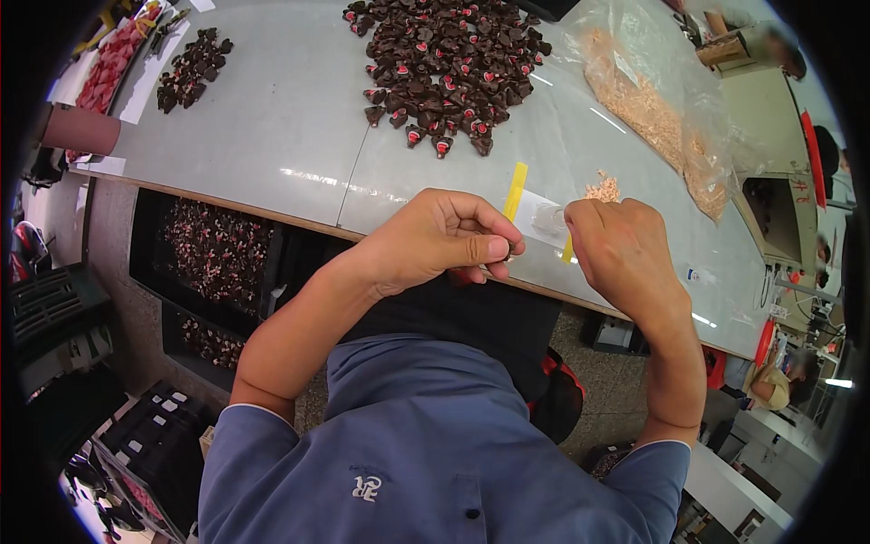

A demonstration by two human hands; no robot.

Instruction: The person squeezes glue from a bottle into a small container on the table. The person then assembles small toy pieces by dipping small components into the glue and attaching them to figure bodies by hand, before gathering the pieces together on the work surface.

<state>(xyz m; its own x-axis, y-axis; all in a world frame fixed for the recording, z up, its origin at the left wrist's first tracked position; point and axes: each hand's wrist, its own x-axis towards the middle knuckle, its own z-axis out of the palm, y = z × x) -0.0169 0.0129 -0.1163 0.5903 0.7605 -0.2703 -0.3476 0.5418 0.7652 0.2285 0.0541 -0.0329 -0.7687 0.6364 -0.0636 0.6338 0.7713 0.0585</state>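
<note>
Centre: left hand (453, 238), grip pinching small dark piece (508, 257) at fingertips, above near tabletop (290, 109) edge; pinch advisably light, steady, upper face exposed. Two o'clock: pale bits (602, 188), loose, best left unscattered. Three o'clock: right hand (621, 247), fingers curled beside clear object (547, 218); whether grasping, cannot tell. Containers: black crate (147, 258), nine o'clock, below tabletop, dark pieces with pale specks; clear bag (666, 54), one o'clock, more pale bits inside.
</note>
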